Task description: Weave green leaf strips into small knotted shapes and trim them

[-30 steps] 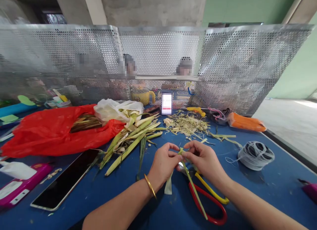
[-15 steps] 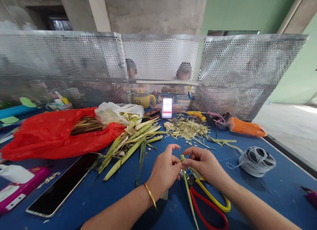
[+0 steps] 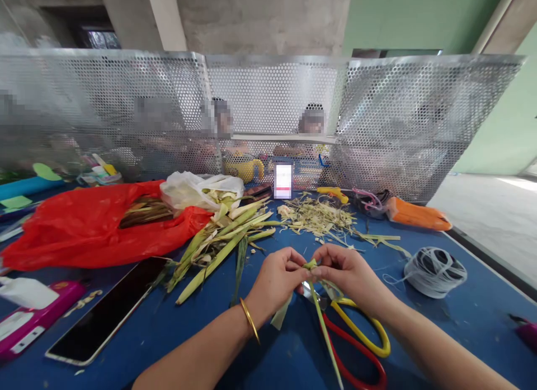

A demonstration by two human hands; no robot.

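My left hand (image 3: 280,278), a gold bangle on its wrist, pinches a pale green plant-leaf strip (image 3: 310,264) that looks folded or knotted at the top. Thumb and fingers of my right hand (image 3: 344,268) close on the same piece from the other side. Its long narrow tail (image 3: 325,328) hangs down toward me. Flatter strip ends show below both hands. Beneath lies a pair of scissors (image 3: 364,370) with one red and one yellow handle; my hands partly hide the blades.
Leaf stalks (image 3: 218,261) lie beside a red plastic bag (image 3: 84,228) on the left, with a phone (image 3: 109,311) nearer me. Shredded trimmings (image 3: 321,215) are heaped ahead. At right stand a roll of clear string (image 3: 436,272) and an orange packet (image 3: 419,214). A perforated metal screen (image 3: 277,93) stands behind.
My left fingers, raised and spread before, have come in and closed around the strip's top. The tail has swung slightly right, and a flat strip end shows more below my left hand.
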